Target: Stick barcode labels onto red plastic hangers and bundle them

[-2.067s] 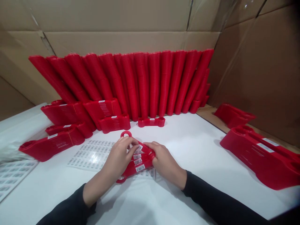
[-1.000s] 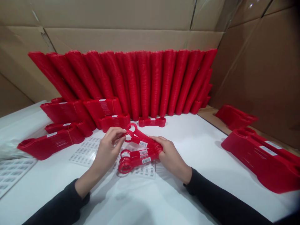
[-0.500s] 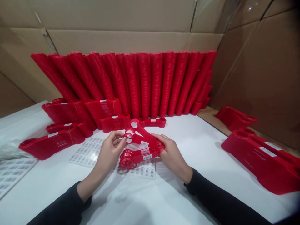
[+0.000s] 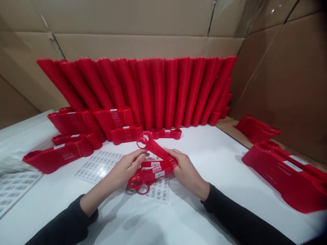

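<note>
Two bare hands in dark sleeves work over a white desk (image 4: 214, 156). The right hand (image 4: 187, 172) pinches the gathered ends of several flat red pieces (image 4: 157, 149), their ringed ends fanning leftward above a sheet of barcode labels (image 4: 94, 168). The left hand (image 4: 126, 166) is among the fan, thumb and forefinger drawn close together; whether its grip has hold of a piece I cannot tell, as the fingers cover the spot. The fan and left hand hide part of the sheet. White barcode stickers (image 4: 160, 174) show on the held pieces, their print too small to read.

Behind, tall red stacks (image 4: 171, 92) lean side by side before cardboard (image 4: 127, 20). Labelled red bundles (image 4: 60, 156) sit at the left, a smaller bundle (image 4: 167, 134) beyond the hands. At the right, a large red bundle (image 4: 283, 177) is cut off by the view's edge, as is another label sheet (image 4: 16, 190) at the left.
</note>
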Tool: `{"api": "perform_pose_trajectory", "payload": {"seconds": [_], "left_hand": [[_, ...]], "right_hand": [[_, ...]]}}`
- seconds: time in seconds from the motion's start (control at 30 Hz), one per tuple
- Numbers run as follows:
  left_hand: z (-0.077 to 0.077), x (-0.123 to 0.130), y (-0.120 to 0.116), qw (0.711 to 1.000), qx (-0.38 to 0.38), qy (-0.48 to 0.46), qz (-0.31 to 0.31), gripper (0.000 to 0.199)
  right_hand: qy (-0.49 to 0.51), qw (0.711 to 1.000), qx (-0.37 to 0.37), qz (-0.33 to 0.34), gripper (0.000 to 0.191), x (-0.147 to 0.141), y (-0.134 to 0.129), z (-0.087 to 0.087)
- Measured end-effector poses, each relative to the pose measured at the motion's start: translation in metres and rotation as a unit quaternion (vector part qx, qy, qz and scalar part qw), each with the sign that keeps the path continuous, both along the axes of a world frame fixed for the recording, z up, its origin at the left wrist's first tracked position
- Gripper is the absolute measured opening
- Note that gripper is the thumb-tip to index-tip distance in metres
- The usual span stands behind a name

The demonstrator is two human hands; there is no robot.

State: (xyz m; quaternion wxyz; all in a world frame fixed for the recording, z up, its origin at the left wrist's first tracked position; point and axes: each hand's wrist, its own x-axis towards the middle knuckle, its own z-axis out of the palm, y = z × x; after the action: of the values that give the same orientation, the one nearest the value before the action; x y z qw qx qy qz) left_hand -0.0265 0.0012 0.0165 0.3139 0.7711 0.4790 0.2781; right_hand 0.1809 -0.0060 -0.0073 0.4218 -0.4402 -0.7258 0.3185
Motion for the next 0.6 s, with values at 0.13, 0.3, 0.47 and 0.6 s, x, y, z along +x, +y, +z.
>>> {"api": "perform_pose_trajectory", "payload": {"seconds": [0.13, 0.3, 0.47, 0.6], "left_hand": [[-0.001, 0.002, 0.000, 0.997, 0.052, -0.012, 0.059, 0.030], [0.002, 0.000, -0.004, 0.990, 0.091, 0.022, 0.103, 0.034], [-0.002, -0.012, 0.007, 0.981, 0.087, 0.151, 0.090, 0.032], [-0.017, -0.030, 0.023, 0.951, 0.100, 0.277, 0.090, 0.022]], "right_hand": [[0.000, 1.000, -0.009, 0.011, 0.062, -0.001, -0.003, 0.002], [-0.026, 0.997, -0.032, 0.062, 0.061, -0.003, -0.007, 0.004], [-0.034, 0.998, -0.028, 0.053, 0.063, -0.006, -0.010, 0.007], [-0.053, 0.996, -0.040, 0.059, 0.061, -0.007, -0.011, 0.005]]}}
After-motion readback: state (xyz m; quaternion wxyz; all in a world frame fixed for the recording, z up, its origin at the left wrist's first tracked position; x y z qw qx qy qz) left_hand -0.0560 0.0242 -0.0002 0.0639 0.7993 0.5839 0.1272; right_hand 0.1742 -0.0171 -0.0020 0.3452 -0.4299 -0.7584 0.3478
